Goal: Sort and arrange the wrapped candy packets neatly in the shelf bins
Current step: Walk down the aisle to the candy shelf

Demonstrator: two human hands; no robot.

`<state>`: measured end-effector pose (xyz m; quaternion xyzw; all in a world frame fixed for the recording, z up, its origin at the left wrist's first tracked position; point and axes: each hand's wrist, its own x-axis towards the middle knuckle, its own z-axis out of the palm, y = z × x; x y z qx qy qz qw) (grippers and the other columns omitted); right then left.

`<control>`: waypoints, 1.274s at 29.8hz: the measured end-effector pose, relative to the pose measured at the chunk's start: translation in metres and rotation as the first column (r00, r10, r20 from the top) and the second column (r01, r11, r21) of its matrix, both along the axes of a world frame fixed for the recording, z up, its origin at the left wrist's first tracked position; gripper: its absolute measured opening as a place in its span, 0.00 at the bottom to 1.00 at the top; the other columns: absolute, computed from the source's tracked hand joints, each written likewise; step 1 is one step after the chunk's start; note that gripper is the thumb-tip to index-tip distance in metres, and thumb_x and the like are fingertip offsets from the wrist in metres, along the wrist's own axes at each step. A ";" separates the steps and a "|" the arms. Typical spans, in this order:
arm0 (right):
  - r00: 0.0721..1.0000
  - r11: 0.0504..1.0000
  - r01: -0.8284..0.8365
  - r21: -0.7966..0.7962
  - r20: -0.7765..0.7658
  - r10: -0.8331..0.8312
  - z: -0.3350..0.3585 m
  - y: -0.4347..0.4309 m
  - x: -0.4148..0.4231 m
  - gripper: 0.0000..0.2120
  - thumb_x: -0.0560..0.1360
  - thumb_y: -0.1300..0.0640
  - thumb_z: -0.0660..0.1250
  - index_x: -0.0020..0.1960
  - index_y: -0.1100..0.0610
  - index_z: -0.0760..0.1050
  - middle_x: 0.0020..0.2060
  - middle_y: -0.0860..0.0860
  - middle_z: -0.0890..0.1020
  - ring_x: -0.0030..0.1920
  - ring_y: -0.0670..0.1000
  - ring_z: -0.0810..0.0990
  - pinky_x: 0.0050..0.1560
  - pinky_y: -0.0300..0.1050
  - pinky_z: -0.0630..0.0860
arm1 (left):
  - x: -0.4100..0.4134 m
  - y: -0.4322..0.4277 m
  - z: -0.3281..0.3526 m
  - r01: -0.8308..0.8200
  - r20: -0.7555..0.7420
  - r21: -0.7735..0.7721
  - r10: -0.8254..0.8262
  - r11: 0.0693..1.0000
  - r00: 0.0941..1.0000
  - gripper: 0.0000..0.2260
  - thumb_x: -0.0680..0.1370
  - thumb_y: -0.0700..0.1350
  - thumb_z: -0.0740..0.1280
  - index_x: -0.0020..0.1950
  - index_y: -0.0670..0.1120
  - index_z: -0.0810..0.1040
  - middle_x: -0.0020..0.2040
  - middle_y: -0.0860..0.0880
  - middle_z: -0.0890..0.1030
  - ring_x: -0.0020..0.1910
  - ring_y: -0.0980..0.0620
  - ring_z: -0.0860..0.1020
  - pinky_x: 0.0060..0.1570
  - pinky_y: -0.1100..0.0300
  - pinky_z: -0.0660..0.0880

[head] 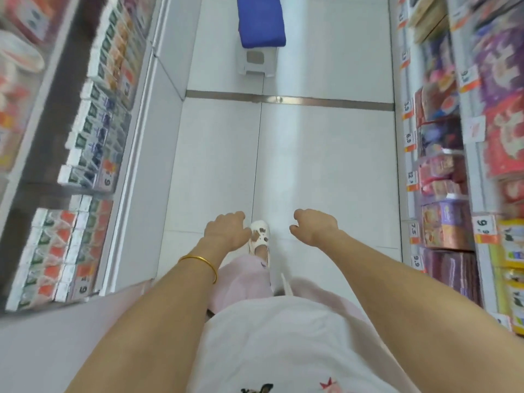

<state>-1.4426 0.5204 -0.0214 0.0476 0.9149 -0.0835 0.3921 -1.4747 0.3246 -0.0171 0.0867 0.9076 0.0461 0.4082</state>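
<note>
Head view: left hand, right hand flank shoe, loosely curled, holding nothing. Packets left of shoe, rows running toward stool; blurred, print unreadable.

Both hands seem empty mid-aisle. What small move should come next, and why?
Probably turn to a shelf and reach in: the left hand and right hand hold nothing, hanging over the floor, touching neither the left shelf nor the right shelf.
</note>
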 end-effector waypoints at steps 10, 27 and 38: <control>0.990 0.989 0.143 -0.028 -0.012 -0.143 0.004 0.059 -0.261 0.16 0.79 0.51 0.54 0.63 0.54 0.69 0.59 0.52 0.76 0.57 0.56 0.75 0.48 0.46 0.69 | -0.273 0.056 0.002 0.096 0.008 -0.001 -0.096 0.995 0.995 0.21 0.79 0.50 0.55 0.71 0.46 0.63 0.66 0.44 0.72 0.63 0.43 0.70 0.57 0.51 0.69; 0.992 0.994 -0.107 -0.022 -0.071 0.106 0.017 0.110 -0.751 0.17 0.79 0.49 0.55 0.64 0.54 0.68 0.59 0.52 0.76 0.57 0.55 0.75 0.46 0.45 0.68 | -0.715 0.104 0.003 -0.195 -0.056 0.069 0.199 0.978 0.978 0.18 0.78 0.54 0.56 0.64 0.48 0.70 0.62 0.45 0.75 0.59 0.42 0.73 0.55 0.52 0.71; 0.960 0.968 -0.245 -0.049 -0.149 0.236 0.038 0.037 -1.057 0.13 0.78 0.52 0.55 0.57 0.57 0.70 0.50 0.53 0.77 0.46 0.55 0.75 0.41 0.45 0.69 | -0.976 0.054 0.013 -0.323 -0.060 0.075 0.328 0.943 0.943 0.21 0.79 0.50 0.57 0.71 0.47 0.64 0.65 0.43 0.73 0.62 0.42 0.71 0.54 0.52 0.69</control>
